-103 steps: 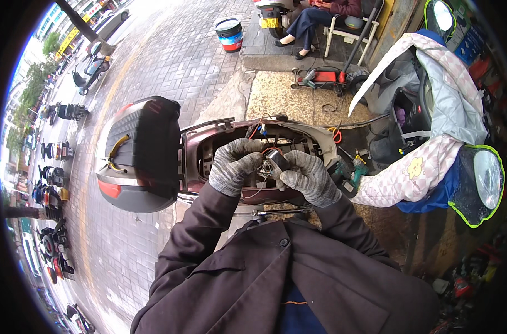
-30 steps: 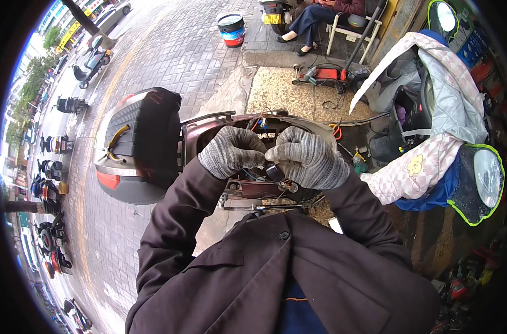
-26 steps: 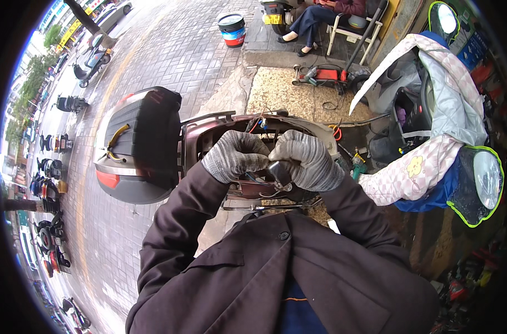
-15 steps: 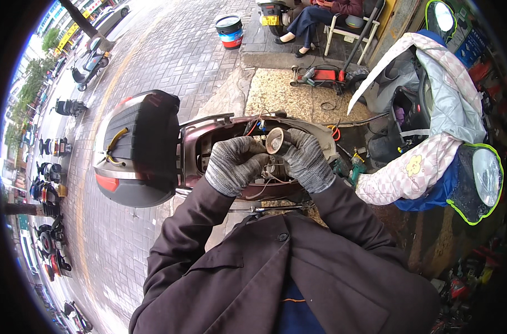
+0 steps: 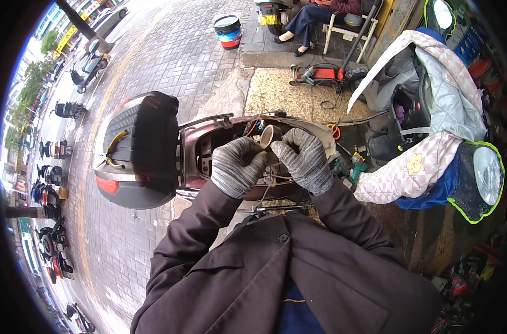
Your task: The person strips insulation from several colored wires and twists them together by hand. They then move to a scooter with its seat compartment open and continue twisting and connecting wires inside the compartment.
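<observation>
Both my hands wear grey knitted gloves and meet above the opened body of a dark red scooter [image 5: 195, 139]. Between them is a small round roll [image 5: 267, 136] with a brownish rim, which looks like a roll of tape. My right hand [image 5: 304, 162] has its thumb and fingers closed at the roll's near right side. My left hand [image 5: 236, 165] is closed in a pinch just to the left; whatever its fingertips hold is hidden. Wires [image 5: 269, 181] and exposed parts show in the scooter body beneath the hands.
A black top box [image 5: 139, 150] sits at the scooter's left end. To the right, a quilted cover [image 5: 426, 167] drapes over another scooter. A red floor jack [image 5: 326, 75] and a paint bucket [image 5: 228, 32] stand beyond. A seated person [image 5: 314, 22] is at the far side.
The roll has shifted slightly left and turned, so its opening looks narrower. My left hand has moved a little right, and my right fingers have changed their hold.
</observation>
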{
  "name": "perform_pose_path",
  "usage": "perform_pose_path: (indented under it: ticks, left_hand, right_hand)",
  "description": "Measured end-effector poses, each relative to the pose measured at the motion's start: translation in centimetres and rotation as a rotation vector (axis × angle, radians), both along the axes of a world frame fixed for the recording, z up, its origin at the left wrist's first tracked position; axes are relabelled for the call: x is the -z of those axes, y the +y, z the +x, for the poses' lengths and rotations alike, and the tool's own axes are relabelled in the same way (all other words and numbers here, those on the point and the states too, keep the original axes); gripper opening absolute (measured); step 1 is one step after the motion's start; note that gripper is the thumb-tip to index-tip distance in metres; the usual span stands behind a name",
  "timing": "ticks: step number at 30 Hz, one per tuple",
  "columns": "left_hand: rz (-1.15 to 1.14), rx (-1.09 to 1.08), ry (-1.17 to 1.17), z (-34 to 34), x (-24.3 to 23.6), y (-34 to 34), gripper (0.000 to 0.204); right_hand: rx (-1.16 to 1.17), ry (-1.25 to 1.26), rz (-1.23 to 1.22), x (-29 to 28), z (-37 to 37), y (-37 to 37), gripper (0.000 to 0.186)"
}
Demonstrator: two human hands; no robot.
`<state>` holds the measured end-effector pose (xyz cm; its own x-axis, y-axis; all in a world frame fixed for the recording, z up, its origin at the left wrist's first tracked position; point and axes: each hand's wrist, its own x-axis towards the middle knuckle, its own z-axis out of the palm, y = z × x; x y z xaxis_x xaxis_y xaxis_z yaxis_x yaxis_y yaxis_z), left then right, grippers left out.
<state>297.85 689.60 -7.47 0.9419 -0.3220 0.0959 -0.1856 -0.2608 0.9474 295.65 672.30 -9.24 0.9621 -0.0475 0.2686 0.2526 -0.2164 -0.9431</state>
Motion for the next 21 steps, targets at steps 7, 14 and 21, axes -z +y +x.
perform_pose_path:
  ticks: [7, 14, 21]
  left_hand:
    - [0.361, -0.056, -0.837, 0.1, -1.0, -0.4, 0.017]
    - [0.388, 0.028, -0.763, 0.9, -0.5, 0.5, 0.015]
    - [0.147, 0.063, -0.215, 0.9, 0.8, 1.0, 0.012]
  right_hand:
    - [-0.069, 0.061, 0.162, 0.4, 0.5, -0.3, 0.014]
    - [-0.292, 0.13, 0.098, -0.8, 1.1, -1.9, 0.014]
    - [0.039, -0.567, -0.46, -1.2, -1.0, -1.4, 0.027]
